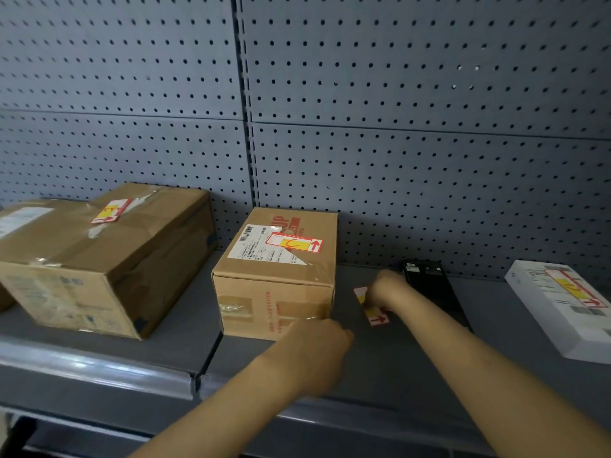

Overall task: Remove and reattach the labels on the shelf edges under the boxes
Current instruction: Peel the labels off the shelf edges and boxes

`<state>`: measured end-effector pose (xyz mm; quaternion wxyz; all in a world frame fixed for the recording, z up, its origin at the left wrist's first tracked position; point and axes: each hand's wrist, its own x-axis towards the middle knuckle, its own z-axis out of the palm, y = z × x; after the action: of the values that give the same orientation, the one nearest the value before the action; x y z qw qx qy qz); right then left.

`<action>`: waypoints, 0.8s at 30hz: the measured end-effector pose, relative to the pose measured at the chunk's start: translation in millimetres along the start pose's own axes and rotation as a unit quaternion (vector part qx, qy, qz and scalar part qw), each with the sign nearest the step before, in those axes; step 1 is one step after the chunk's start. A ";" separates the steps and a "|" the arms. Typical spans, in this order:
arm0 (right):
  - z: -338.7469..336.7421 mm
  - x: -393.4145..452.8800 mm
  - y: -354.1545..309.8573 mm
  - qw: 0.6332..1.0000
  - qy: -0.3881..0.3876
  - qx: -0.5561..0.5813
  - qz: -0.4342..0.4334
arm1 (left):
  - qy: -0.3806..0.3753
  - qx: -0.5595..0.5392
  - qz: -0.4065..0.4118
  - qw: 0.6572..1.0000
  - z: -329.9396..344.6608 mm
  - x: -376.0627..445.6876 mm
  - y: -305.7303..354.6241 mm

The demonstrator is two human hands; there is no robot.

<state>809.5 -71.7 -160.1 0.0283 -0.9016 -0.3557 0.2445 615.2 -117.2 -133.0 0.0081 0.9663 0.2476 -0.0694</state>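
Can't really see the right hand's [385,289] fingers, the wrist covers them and the middle of the red-and-white label [372,307]. White box [558,309] runs off the right edge, left cardboard box's [99,256] print is too blurry.

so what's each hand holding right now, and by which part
The right hand pinches a red-and-white label near its middle. The left hand grips nothing visible.

A grey metal shelf [390,368] (backed by pegboard) carried a large cardboard box [109,256], a smaller cardboard box [281,276], a loose red-and-yellow label [375,314], a black device [433,285] and a white box [562,309].
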 end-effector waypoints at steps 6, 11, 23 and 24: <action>-2.3 -7.3 10.7 0.999 -0.017 0.047 -0.009 | 0.009 0.010 -0.014 1.000 -3.2 -6.4 -1.0; 1.3 -21.0 20.0 0.995 0.025 0.078 -0.052 | 0.014 0.003 -0.024 1.000 -5.1 -12.7 -7.9; -16.7 -121.8 48.7 0.971 0.111 0.127 -0.170 | 0.029 -0.009 -0.106 0.994 -34.2 -51.4 1.4; -16.5 -131.1 48.2 0.969 0.115 0.122 -0.181 | 0.028 -0.011 -0.112 0.993 -35.7 -57.0 2.2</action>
<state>765.1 -191.5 -101.3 0.2229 -0.8342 -0.4744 0.1712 571.4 -144.6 -89.8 0.0037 0.9340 0.3550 -0.0399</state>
